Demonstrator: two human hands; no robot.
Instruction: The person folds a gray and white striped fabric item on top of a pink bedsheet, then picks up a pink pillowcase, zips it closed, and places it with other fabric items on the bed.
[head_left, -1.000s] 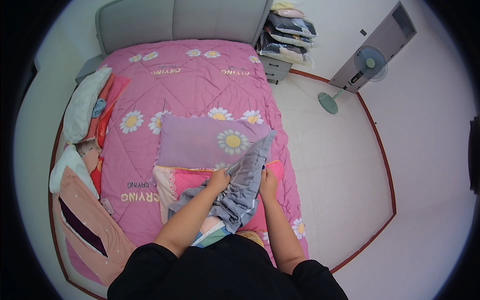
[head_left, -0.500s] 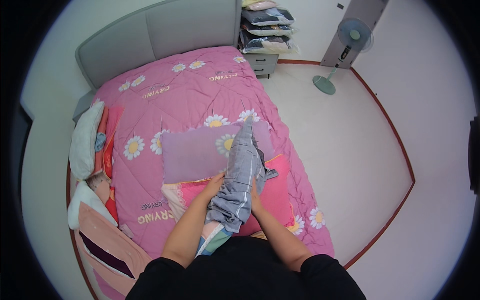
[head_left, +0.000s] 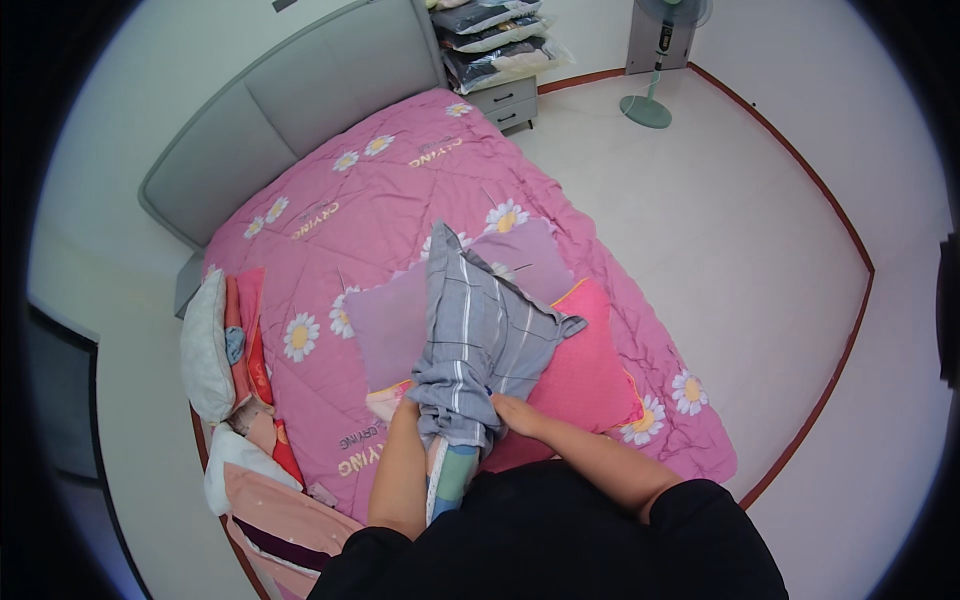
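A grey pillowcase (head_left: 480, 320) with white and dark stripes is held up in front of my body, its far corners spread and its near part bunched. From its lower end sticks out a pillow (head_left: 457, 478) in blue, green and white patches. My left hand (head_left: 407, 408) grips the bunched cloth on the left side, fingers mostly hidden behind it. On the right side my right hand (head_left: 515, 412) holds the cloth, thumb side showing. Beneath lie a purple pillow (head_left: 385, 325) with a daisy and a bright pink pillow (head_left: 590, 355) with yellow piping.
A pink daisy-printed quilt (head_left: 370, 220) covers the bed, below a grey headboard (head_left: 290, 90). Along the left edge lie a white pillow (head_left: 205, 350) and peach bedding (head_left: 285, 510). A nightstand (head_left: 508, 100) carries bagged bedding (head_left: 500, 60); a standing fan (head_left: 648, 110) is far right.
The pillowcase has spread wider, its right corner now fanning out to the right. Both hands have moved slightly down along the bunched cloth. The view has turned and shifted.
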